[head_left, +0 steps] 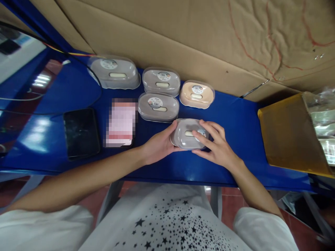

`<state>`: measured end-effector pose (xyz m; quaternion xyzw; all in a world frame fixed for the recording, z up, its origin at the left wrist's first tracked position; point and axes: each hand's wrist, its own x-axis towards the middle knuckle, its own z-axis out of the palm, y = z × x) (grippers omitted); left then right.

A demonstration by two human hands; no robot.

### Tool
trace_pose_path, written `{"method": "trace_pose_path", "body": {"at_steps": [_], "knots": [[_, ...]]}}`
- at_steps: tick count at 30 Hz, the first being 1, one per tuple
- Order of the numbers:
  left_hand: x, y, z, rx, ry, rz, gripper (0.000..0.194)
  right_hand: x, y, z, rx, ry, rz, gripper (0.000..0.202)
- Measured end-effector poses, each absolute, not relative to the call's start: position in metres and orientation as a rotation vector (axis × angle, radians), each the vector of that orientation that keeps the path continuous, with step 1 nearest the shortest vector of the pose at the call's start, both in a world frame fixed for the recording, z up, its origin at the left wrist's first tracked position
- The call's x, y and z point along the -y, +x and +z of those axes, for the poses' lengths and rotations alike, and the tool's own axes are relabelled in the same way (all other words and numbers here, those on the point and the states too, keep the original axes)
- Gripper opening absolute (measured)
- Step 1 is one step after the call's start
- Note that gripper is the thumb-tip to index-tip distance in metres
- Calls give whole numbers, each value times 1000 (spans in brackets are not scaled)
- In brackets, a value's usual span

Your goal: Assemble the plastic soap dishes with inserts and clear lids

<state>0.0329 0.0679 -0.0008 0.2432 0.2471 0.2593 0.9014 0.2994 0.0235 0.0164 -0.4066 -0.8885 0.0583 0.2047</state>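
Currently: grey lidded box (188, 134) on the desk (243, 122), long axis left-right, clasped between my left hand (158, 144) at its left end and right hand (218, 146) over its right.

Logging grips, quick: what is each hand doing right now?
Left hand: closed on the left end of the grey soap box.
Right hand: fingers spread over the box's lid, holding it.

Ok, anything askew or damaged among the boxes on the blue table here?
Nothing stands out. Four lidded boxes sit flat and closed by the cardboard; both hands, left and right, hold a fifth box level on the table.
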Motion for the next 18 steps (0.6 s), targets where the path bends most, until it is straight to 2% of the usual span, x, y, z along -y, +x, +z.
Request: {"method": "trace_pose_path", "body": {"at_steps": [7,12,15,18], "knots": [[-68,30,-4,-468,581,519,60,-24,298,16,2444,-1143,269,100],[-66,32,-13,-636,720,521,63,-22,303,24,2428,-1153,455,83],[-63,32,-18,-784,1025,572,56,-20,315,31,2443,-1275,581,76],[-62,26,-11,-797,1685,637,45,-22,340,35,2393,-1386,629,74]]}}
